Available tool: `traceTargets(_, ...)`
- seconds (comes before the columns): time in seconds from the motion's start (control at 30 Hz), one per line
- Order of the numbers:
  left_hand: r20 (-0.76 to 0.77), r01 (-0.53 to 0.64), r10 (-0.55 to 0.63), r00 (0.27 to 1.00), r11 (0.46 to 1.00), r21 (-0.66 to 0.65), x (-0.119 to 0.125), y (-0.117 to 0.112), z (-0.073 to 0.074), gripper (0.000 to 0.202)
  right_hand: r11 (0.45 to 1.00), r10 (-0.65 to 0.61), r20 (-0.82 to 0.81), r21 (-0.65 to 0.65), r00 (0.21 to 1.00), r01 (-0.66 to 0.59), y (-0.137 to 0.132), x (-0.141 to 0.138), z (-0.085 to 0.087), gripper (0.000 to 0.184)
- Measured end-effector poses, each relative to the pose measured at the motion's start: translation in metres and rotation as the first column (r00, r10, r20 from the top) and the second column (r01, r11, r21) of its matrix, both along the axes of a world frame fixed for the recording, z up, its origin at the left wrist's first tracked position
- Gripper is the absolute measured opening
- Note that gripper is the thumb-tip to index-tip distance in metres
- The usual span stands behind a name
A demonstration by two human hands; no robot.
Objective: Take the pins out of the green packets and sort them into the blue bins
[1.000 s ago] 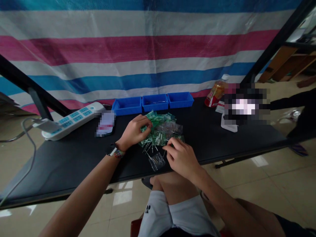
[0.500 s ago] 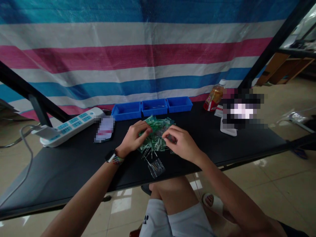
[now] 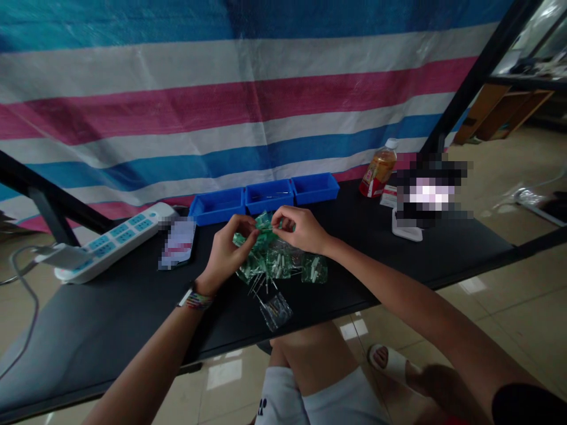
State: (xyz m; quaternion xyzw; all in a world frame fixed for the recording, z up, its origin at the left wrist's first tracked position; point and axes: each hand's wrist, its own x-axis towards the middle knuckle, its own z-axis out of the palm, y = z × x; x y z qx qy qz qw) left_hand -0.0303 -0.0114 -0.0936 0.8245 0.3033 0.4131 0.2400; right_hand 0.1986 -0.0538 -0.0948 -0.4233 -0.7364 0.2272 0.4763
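Observation:
A heap of small clear bags holding green parts (image 3: 277,260) lies on the black table (image 3: 110,313). My left hand (image 3: 228,251) and my right hand (image 3: 299,229) are raised just above the heap. Both pinch one small green bag (image 3: 264,222) between thumb and fingers, the left at its left edge, the right at its right edge. Loose thin metal-legged parts (image 3: 261,286) lie at the heap's near side. A separate clear bag (image 3: 275,310) sits near the table's front edge.
Three blue trays (image 3: 266,198) stand in a row behind the heap. A white power strip (image 3: 110,242) lies at the left. A drink bottle (image 3: 377,170) stands at the right, next to a white stand (image 3: 405,227). A striped tarp hangs behind.
My right hand has moved from the heap's near right side up to its far side. Both hands now hold a green bag lifted off the heap. The view has shifted slightly.

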Motion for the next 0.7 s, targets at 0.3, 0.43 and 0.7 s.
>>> traceTargets(0.3,-0.024,0.014,-0.013,1.0,0.999,0.047,-0.0007,-0.0024,0.0021,0.013,0.99,-0.035,-0.277,-0.14,0.96,-0.005,-0.0047,-0.0093,-0.004,0.016)
traceTargets(0.43,-0.01,-0.014,0.015,1.0,0.998,0.064,-0.0014,-0.0034,0.0034,0.015,0.975,-0.004,-0.381,-0.207,0.925,-0.081,-0.0057,-0.0101,-0.0015,0.02)
traceTargets(0.7,-0.015,-0.063,0.063,0.998,0.998,-0.003,-0.001,-0.0032,0.0027,0.024,0.988,0.008,-0.301,-0.146,0.954,-0.055,-0.0065,-0.0088,-0.0006,0.014)
